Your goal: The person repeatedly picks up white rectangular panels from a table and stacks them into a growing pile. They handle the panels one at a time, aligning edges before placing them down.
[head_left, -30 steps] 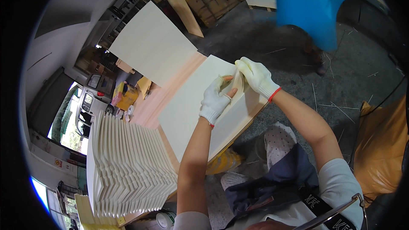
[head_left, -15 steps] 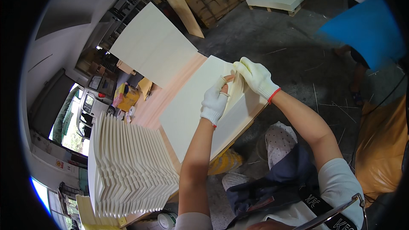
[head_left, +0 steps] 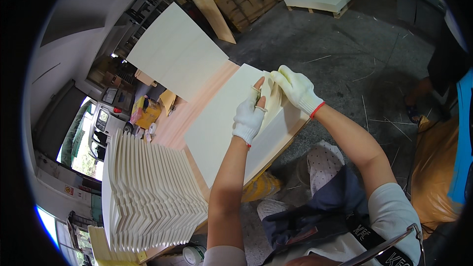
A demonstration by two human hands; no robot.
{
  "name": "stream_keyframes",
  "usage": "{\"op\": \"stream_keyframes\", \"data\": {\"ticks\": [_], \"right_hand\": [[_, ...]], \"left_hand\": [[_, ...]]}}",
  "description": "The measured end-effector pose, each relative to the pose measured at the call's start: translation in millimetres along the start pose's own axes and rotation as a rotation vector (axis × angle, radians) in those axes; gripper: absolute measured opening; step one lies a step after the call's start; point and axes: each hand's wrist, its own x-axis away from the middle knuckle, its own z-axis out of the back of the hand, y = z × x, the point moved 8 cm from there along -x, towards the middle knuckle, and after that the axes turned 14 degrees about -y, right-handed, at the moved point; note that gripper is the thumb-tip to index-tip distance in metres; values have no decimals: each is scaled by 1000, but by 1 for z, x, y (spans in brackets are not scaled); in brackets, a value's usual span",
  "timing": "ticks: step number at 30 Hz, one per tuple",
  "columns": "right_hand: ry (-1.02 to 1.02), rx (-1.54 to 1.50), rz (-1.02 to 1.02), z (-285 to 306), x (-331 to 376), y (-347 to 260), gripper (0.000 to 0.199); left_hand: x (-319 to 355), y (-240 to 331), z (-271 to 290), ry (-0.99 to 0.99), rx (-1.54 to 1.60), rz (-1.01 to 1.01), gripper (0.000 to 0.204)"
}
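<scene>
Cream paper sheet on wooden table, corner pinched in closed grip of both gloved hands.

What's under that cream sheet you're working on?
The cream sheet lies on a pale wooden board, which shows along its left and lower edges. Both gloved hands, left hand and right hand, lift its far corner. Whatever supports the board is covered.

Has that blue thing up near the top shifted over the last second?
Yes. The blue thing has swung from above the pale sheet stack to the right edge, well clear of the gloved hands.
</scene>
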Motion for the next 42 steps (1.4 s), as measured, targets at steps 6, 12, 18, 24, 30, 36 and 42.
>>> {"op": "stream_keyframes", "data": {"ticks": [6,12,18,24,30,36,42], "right_hand": [[24,-12,27,1,-1,6,47],[26,-33,44,-2,-1,1,46],[40,-34,13,1,0,4,47],[19,-30,-10,-1,1,2,45],[53,-49,31,-2,1,6,44],[61,-41,7,0,2,7,45],[77,76,83,22,13,1,42]], "left_hand": [[-4,7,-10,-185,-91,266,32],[-2,-5,-10,-140,-96,201,33],[-1,0,-6,-86,-87,148,27],[-1,-3,-7,-137,-103,156,28],[-2,2,-15,-144,-128,184,37],[-3,-1,-13,-159,-142,228,40],[3,37,-20,-111,-460,-8,52]]}}
